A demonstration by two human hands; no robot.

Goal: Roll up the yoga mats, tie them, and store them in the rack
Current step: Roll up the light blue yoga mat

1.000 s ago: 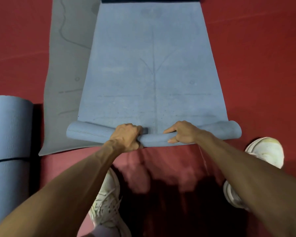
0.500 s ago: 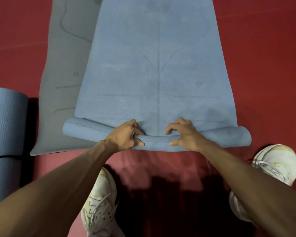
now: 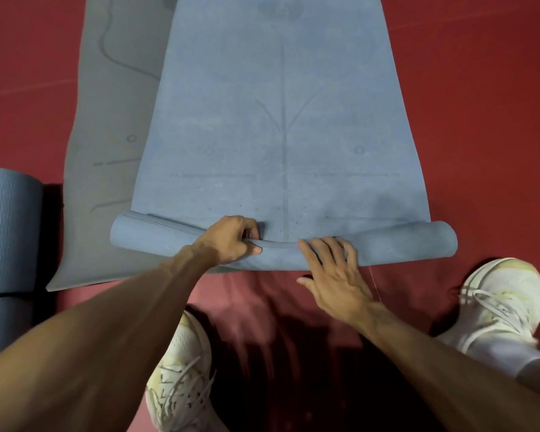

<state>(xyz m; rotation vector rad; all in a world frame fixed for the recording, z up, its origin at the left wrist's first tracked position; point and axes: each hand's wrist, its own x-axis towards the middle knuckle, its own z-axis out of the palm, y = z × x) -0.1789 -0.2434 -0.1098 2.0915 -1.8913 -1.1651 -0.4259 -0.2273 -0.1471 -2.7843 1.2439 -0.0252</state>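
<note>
A blue yoga mat lies flat on the red floor, stretching away from me. Its near end is wound into a thin roll running left to right. My left hand grips the roll left of centre, fingers curled over the top and thumb underneath. My right hand lies on the roll right of centre with fingers spread and fairly straight, pressing on it.
A grey mat lies flat under the blue one, sticking out to the left. A rolled blue mat with a dark strap lies at the left edge. My white shoes stand on the red floor just behind the roll.
My right hand has let go of its curled hold and now lies flatter and lower on the roll. The roll is slightly thicker and the left hand keeps its grip.
</note>
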